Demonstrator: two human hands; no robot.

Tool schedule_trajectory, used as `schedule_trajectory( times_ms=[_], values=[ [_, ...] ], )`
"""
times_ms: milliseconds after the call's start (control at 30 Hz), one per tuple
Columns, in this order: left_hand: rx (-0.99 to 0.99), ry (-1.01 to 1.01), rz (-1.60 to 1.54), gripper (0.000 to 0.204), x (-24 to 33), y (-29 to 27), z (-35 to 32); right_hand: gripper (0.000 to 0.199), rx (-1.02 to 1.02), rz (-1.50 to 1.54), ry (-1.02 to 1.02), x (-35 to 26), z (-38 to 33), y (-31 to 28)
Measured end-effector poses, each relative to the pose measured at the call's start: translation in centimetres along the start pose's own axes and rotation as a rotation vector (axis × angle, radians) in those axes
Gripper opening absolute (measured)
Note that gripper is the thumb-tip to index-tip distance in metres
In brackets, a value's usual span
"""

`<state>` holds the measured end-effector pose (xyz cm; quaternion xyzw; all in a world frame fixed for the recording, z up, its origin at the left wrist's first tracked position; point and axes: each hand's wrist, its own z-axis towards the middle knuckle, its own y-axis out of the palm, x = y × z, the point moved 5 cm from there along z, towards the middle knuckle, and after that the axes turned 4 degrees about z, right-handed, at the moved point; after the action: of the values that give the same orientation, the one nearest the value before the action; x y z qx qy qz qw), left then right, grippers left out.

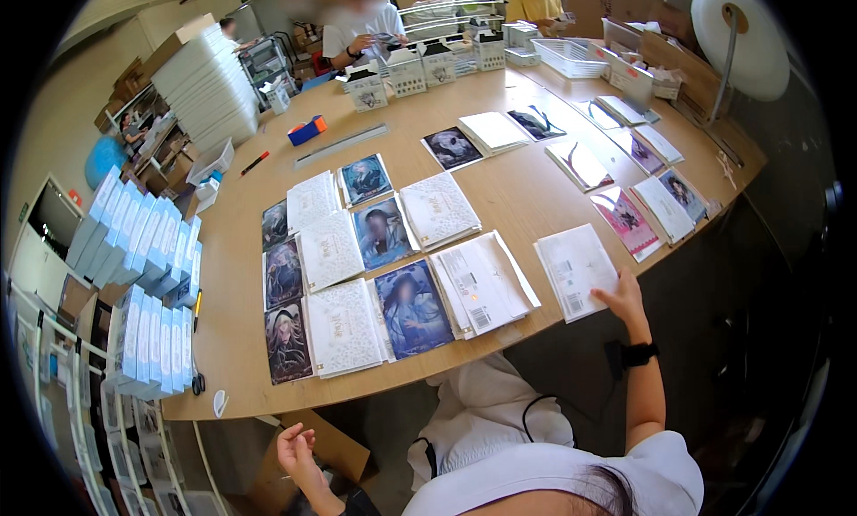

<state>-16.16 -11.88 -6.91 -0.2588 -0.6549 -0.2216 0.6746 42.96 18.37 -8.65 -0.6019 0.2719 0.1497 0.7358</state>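
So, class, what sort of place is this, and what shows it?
Probably a packing workshop: piled white packets, rows of blue boxes and a tall stack of white crates.

This looks like a packing workroom: a large wooden table (228,266) bears piles of white packets (341,324) and picture cards (414,306), light-blue boxes (147,226) stand in rows by its left edge, white crates (201,87) rise in a stack, and two co-workers (384,23) are at the far side.
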Motion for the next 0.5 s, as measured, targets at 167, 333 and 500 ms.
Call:
schedule_trajectory(
  times_ms=[167,333,500],
  values=[
    [-0.02,0.003,0.0,0.014,-0.2,0.7,0.1,0.064,0.073,-0.095,-0.034,0.5,1.9,-0.2],
    [-0.028,0.016,0.012,0.013,0.0,0.5,0.0,0.042,0.209,-0.05,-0.117,-0.8,1.4,-2.2],
    [-0.189,0.082,0.034,0.014,1.7,3.3,0.6,0.022,0.232,0.351,-0.311,-4.2,-0.5,-7.3]
  ],
)
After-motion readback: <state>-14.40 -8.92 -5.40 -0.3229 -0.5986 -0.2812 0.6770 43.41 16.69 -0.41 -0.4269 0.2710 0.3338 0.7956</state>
